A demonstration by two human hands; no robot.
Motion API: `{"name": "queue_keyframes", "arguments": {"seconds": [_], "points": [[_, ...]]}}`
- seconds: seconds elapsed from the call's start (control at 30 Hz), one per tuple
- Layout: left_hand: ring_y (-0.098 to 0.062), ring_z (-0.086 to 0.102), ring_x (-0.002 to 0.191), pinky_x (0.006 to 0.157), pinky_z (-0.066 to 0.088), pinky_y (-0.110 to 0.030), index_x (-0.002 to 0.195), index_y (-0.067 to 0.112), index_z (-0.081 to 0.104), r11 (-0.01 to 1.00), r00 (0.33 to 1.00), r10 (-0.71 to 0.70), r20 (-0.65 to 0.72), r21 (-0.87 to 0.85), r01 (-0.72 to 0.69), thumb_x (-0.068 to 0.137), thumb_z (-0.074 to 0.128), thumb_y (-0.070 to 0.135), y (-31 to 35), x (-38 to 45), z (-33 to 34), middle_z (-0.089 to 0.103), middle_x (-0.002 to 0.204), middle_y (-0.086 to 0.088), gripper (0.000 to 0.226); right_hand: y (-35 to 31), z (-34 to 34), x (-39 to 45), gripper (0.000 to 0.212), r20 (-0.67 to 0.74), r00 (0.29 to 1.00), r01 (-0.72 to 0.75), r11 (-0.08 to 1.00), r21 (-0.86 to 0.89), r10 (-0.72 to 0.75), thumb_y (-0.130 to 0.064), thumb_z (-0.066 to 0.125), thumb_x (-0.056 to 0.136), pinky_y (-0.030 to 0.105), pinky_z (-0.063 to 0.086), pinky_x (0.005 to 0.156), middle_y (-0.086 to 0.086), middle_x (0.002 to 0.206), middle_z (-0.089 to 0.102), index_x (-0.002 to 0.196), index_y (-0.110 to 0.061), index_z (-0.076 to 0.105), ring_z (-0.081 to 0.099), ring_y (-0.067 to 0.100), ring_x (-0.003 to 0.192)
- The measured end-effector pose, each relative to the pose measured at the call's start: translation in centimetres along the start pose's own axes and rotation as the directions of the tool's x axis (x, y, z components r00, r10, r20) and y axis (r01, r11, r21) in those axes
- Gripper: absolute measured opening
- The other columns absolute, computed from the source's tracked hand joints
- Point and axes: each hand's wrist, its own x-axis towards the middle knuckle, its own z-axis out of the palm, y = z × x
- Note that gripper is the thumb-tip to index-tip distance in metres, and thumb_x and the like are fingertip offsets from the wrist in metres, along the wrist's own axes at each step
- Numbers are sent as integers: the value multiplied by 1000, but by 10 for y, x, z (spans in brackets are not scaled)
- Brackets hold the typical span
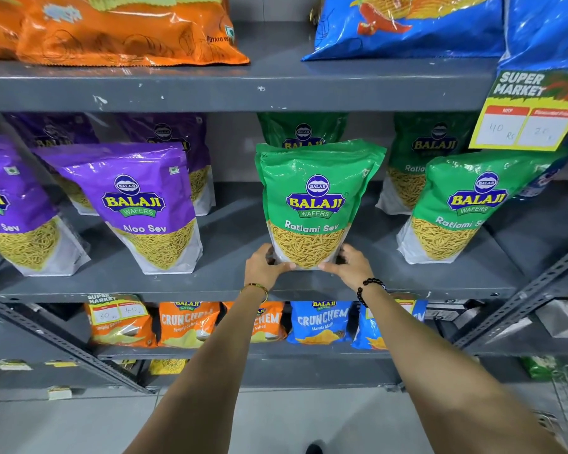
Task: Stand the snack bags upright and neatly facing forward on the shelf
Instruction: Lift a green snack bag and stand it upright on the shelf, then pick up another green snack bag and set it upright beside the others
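Note:
A green Ratlami Sev bag (312,204) stands upright, label forward, in the middle of the grey middle shelf (230,280). My left hand (264,265) grips its lower left corner and my right hand (350,262) grips its lower right corner. Another green bag (302,131) stands behind it, mostly hidden. To the right stand a front green bag (456,208) and one behind it (420,162). At the left, purple Aloo Sev bags (138,204) (10,208) stand facing forward, leaning slightly, with more purple bags (177,142) behind.
The top shelf holds large orange (118,31) and blue (407,24) chip bags. A yellow price tag (525,113) hangs at the right. The lower shelf carries orange (187,322) and blue (322,322) Crunchem bags. Slanted metal braces (63,342) flank the shelf.

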Motion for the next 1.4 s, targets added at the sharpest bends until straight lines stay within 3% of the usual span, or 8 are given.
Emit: {"name": "queue_keyframes", "arguments": {"seconds": [0.6, 0.83, 1.0, 1.13, 1.23, 1.3, 1.4], "points": [[-31, 57, 117, 98, 46, -41, 119, 5, 54, 1000, 1000, -8, 9, 19, 8, 73, 76, 20, 0, -1, -1, 60, 129, -14, 53, 1, 1, 2, 56, -5, 1000, 1, 1000, -22, -1, -26, 78, 68, 44, 45, 101, 7, 124, 64, 118, -14, 57, 57, 24, 115], [-28, 52, 123, 104, 41, -38, 130, 7, 46, 999, 999, -23, -44, 31, 25, 74, 76, 17, -10, -10, 1, 57, 133, -12, 65, 7, 2, -10, 60, -28, 999, 35, 999, 32, -34, -9, 76, 69, 30, 43, 96, 8, 125, 63, 124, -12, 53, 57, 25, 117], [-29, 53, 120, 98, 45, -39, 128, 13, 48, 996, 993, -6, -116, 93, 17, 78, 71, 25, -24, -27, 11, 59, 129, -12, 57, 18, -2, -24, 81, -121, 992, -13, 996, 83, 23, -8, 76, 70, 36, 34, 110, 13, 143, 46, 140, -8, 36, 43, 25, 133], [-28, 58, 112, 86, 49, -36, 119, 19, 55, 987, 988, 81, -135, 146, -61, 79, 68, 35, -28, -43, 29, 64, 121, -8, 44, 30, -19, -43, 72, -208, 976, -24, 984, 177, 61, -8, 73, 73, 33, 33, 109, 14, 142, 47, 137, -6, 41, 43, 24, 132], [-29, 60, 104, 73, 43, -30, 110, 16, 59, 981, 966, 134, -222, 170, -96, 81, 66, 34, -19, -54, 47, 65, 114, -8, 35, 40, -41, -56, 64, -311, 944, -25, 965, 261, 108, -6, 70, 76, 29, 36, 101, 12, 137, 51, 135, -5, 44, 47, 24, 126], [-31, 59, 103, 74, 44, -33, 112, 11, 59, 990, 954, 94, -284, 125, -61, 83, 64, 34, -12, -61, 61, 64, 115, -11, 37, 49, -60, -60, 60, -371, 917, -19, 945, 328, 147, -4, 69, 78, 30, 40, 95, 9, 129, 54, 133, -4, 45, 51, 21, 115], [-31, 59, 109, 86, 47, -38, 116, 8, 59, 999, 954, 49, -297, 28, -43, 83, 64, 35, -3, -66, 87, 65, 118, -13, 42, 67, -91, -57, 64, -469, 858, -35, 934, 355, 210, -10, 70, 77, 34, 39, 102, 14, 138, 50, 135, -3, 44, 49, 26, 123]]}}
